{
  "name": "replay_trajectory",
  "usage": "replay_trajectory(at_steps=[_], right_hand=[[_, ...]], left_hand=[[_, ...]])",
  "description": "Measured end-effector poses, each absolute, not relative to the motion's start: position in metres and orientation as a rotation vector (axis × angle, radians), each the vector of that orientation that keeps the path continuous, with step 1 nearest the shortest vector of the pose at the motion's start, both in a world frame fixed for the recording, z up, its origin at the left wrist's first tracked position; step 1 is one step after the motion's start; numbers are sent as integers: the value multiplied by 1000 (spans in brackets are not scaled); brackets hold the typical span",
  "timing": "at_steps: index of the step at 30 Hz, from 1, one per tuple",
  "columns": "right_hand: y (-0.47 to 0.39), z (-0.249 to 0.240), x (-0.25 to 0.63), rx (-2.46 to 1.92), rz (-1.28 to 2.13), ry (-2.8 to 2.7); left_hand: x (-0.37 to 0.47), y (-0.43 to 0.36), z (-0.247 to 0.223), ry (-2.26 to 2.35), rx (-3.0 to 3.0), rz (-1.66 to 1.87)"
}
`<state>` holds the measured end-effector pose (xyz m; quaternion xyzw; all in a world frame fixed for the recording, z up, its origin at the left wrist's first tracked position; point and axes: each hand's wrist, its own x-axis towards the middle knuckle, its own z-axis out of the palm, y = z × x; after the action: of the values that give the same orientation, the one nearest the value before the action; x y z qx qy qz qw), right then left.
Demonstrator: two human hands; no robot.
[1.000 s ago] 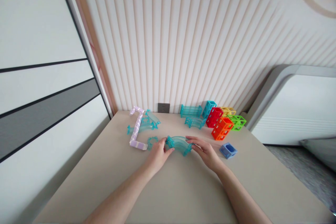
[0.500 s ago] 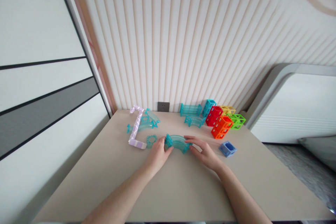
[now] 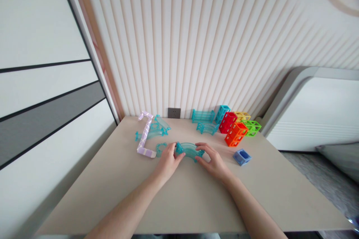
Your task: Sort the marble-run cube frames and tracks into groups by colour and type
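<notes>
A translucent teal curved track piece lies between my two hands at the middle of the table. My left hand grips its left end, thumb in front and fingers behind. Around the right end my right hand is closed, with the thumb at the near edge and the fingertips at the far edge. Just left of my left hand is a flat teal ring-shaped piece, partly covered by the hand. To the right of my right hand sits a blue block with a round hole.
Open-frame blocks in red, orange, green, yellow and teal stand at the back right. More teal tracks lie beside them. A bent lilac-patterned strip and teal pieces are at the left.
My right hand's thumb and fingers have closed around the right end of the curved track, which they only touched before. The left hand keeps its hold.
</notes>
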<state>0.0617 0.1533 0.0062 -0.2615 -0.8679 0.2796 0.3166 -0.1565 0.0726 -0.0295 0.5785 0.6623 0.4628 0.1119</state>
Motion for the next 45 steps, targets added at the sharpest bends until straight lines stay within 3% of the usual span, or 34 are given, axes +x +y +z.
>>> replay_trajectory(at_steps=[23, 45], right_hand=[[130, 2, 53, -1351, 277, -2297], [122, 2, 48, -1522, 493, -2108]], left_hand=[[-156, 72, -22, 2006, 1745, 1256], [-157, 73, -27, 1989, 1755, 1282]])
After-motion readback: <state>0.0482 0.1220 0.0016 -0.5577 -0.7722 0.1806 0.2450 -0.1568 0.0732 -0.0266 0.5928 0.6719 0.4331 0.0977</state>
